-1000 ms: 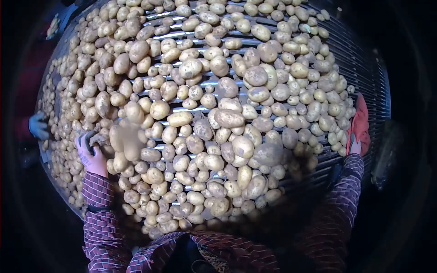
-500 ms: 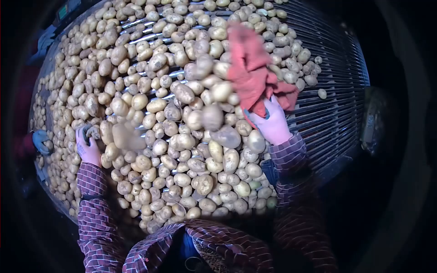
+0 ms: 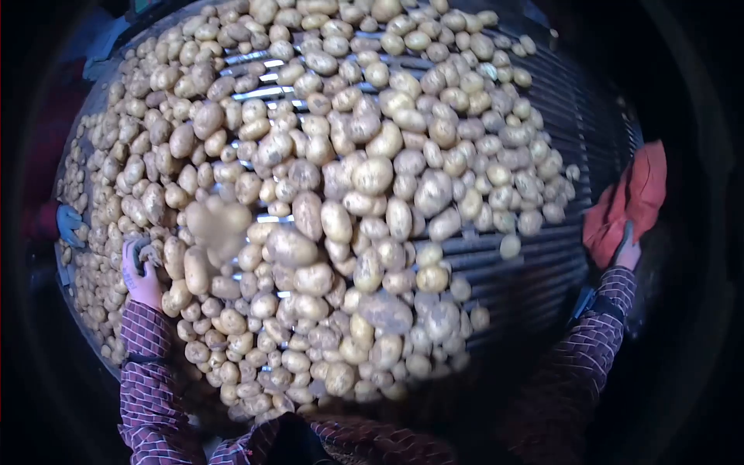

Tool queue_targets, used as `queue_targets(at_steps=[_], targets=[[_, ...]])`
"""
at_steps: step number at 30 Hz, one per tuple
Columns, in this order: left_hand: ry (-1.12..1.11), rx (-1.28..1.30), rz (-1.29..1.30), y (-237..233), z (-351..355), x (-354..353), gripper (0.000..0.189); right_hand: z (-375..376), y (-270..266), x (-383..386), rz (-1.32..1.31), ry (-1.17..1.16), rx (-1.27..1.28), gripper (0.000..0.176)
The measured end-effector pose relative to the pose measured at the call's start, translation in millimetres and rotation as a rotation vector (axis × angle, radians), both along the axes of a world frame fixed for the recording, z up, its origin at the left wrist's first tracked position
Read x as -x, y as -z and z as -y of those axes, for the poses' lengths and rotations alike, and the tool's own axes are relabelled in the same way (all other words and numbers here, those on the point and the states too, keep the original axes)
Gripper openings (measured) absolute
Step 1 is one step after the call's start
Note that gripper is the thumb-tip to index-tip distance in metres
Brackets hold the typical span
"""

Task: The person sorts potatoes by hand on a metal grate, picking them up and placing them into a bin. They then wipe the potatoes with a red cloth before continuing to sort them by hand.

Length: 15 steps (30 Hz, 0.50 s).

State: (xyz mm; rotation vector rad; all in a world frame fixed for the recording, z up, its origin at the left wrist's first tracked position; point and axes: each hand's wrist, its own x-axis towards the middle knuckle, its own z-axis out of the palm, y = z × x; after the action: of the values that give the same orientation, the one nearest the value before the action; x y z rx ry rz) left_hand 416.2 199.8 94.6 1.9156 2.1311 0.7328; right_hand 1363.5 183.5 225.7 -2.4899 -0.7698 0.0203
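My right hand [image 3: 628, 249] is closed on a crumpled red cloth [image 3: 639, 190], held out at the right side of the bar conveyor [image 3: 511, 271]. At the left of the heap, my left hand [image 3: 142, 279] has its fingers curled round a small brownish lump [image 3: 151, 253]. Its exact kind I cannot tell. Pale, soil-marked potatoes [image 3: 373, 175] of many sizes lie thickly over the bars, and some sit right beside my left hand. A large dusty potato [image 3: 385, 311] rests toward the near side of the heap.
A blue-gloved hand [image 3: 70, 225] of another person is at the far left edge of the conveyor. Dark parallel bars show along the right side, with one lone potato [image 3: 510, 246] on them. A blurred round smear [image 3: 219, 225] covers part of the view.
My right hand has swung from over the potatoes to the right edge, carrying the red cloth. The potatoes have shifted on the bars. My left hand stays in about the same place.
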Motion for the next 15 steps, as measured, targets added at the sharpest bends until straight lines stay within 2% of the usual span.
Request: queue_targets(at_steps=[1,6,9,10,11,15], targets=[[0.002,0.018,0.004,-2.2,-1.1,-0.4,0.039,-4.4,52.4,-67.9,-0.119,0.085,0.109,0.064],[-0.059,-0.043,0.005,4.4,0.4,-0.2,0.037,-94.1,140.0,-23.9,0.143,-0.119,0.15,0.066],[-0.026,0.02,-0.033,1.5,1.4,-4.2,0.037,-129.4,162.2,-9.1,0.198,-0.264,0.133,0.077],[-0.033,0.016,-0.034,0.4,0.0,-6.4,0.037,-150.1,137.6,43.6,-0.081,-0.31,0.045,0.071],[-0.039,0.004,-0.035,-1.2,-0.1,-6.2,0.037,-168.3,149.2,49.8,-0.063,-0.316,0.086,0.061],[-0.042,0.006,-0.001,-0.5,-0.3,-6.6,0.033,-214.8,149.0,155.3,-0.109,-0.532,0.146,0.05]])
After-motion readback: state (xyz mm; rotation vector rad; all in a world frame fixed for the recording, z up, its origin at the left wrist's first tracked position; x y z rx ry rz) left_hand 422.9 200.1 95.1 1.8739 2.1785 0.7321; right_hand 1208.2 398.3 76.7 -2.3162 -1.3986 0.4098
